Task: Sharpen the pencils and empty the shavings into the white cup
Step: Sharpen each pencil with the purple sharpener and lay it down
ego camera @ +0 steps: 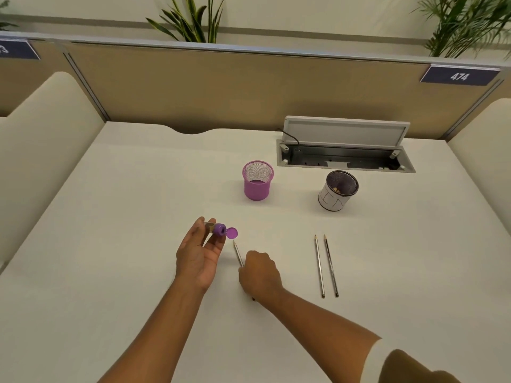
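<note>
A: Head view, left hand [197,255]?
B: Palm up, fingers [211,240] curled around a purple sharpener [218,229], its round lid [231,233] flipped open just past the fingertips

A: Right hand [258,272]?
B: Knuckles up, fingers pinching a pencil [237,254] low over the counter [110,217], tip aimed toward the sharpener, close but apart

A: Beyond the fingers?
B: Two pencils [326,266] flat to the right, side by side; white cup [338,190] farther off, bits inside; purple mesh cup [257,180] left of it
</note>
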`<move>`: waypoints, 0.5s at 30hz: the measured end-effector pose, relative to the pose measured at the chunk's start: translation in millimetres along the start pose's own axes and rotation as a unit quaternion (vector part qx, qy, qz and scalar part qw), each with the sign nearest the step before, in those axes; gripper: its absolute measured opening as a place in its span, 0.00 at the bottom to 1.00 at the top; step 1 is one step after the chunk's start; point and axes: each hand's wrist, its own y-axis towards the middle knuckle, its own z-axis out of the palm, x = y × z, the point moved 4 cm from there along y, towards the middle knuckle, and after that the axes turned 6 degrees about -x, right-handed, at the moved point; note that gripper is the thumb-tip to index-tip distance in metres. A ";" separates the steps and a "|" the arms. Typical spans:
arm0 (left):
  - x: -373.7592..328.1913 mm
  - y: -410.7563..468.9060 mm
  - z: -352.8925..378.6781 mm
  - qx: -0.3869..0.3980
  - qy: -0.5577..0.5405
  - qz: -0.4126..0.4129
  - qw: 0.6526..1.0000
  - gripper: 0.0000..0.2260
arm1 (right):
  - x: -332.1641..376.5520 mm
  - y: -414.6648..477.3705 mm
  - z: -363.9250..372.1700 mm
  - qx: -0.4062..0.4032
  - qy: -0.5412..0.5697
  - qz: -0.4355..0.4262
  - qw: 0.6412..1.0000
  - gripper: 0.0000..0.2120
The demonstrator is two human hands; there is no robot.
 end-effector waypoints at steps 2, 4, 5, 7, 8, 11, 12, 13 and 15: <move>2.2 0.3 0.4 0.001 0.004 -0.001 1.000 0.13 | -4.8 -0.9 -3.4 0.003 0.005 0.007 1.000 0.07; 5.0 -0.1 1.9 0.004 0.007 -0.003 1.000 0.13 | -9.8 -1.4 -8.5 0.010 0.018 0.020 1.000 0.05; 6.5 -0.4 2.9 0.005 0.009 -0.003 1.000 0.13 | -12.1 -1.8 -12.0 0.012 0.024 0.024 0.999 0.05; 9.7 -1.1 4.8 0.008 0.010 -0.005 1.000 0.13 | -17.6 -2.9 -20.8 0.009 0.036 0.025 0.999 0.06; 11.1 -1.8 5.5 0.009 0.010 -0.004 1.000 0.13 | -20.7 -4.0 -27.0 0.003 0.045 0.024 0.999 0.07; 15.3 -4.5 7.5 0.010 0.015 -0.002 1.000 0.13 | -29.9 -10.9 -51.9 -0.035 0.086 0.024 0.995 0.08; 17.2 -5.9 8.3 0.009 0.018 -0.001 1.000 0.13 | -32.1 -14.3 -62.3 -0.053 0.109 0.023 0.992 0.08; 19.5 -7.3 9.2 0.008 0.019 -0.001 1.000 0.14 | -33.2 -18.5 -73.0 -0.071 0.134 0.019 0.988 0.08; 23.8 -10.7 10.8 0.008 0.017 -0.002 1.000 0.14 | -33.0 -29.8 -93.8 -0.103 0.182 -0.004 0.978 0.06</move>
